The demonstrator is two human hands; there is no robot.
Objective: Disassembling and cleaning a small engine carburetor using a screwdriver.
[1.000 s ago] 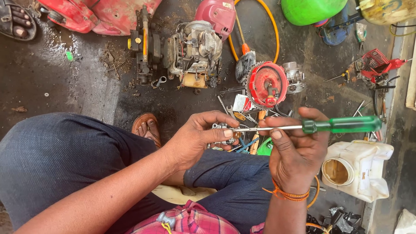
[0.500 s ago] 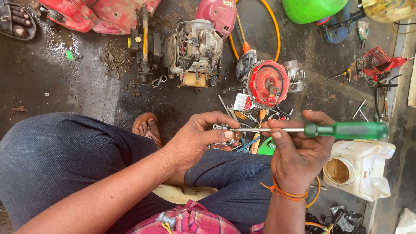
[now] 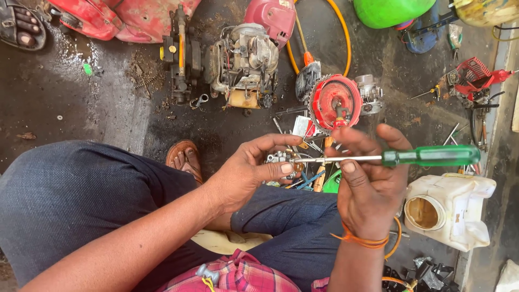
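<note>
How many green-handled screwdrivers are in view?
1: the green-handled screwdriver lies across the right hand, tip at the small metal part in the left hand. Floor clutter may hide others.

Single head view, steeply down, close over lap and floor (image 3: pixel 108 103)

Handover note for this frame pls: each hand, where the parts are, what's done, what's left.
Left hand: grips a small metal part over the lap.
Right hand: holds the screwdriver by the shaft near its green handle, tip set against the metal part.
Around: engine block and red round cover lie on the floor ahead; white tank to the right; loose tools lie scattered on the floor under the hands.
Done: the metal part is off the floor and in hand, screwdriver engaged.
Left: cannot tell whether the screw is loose or tight; the metal part is mostly hidden by fingers.
</note>
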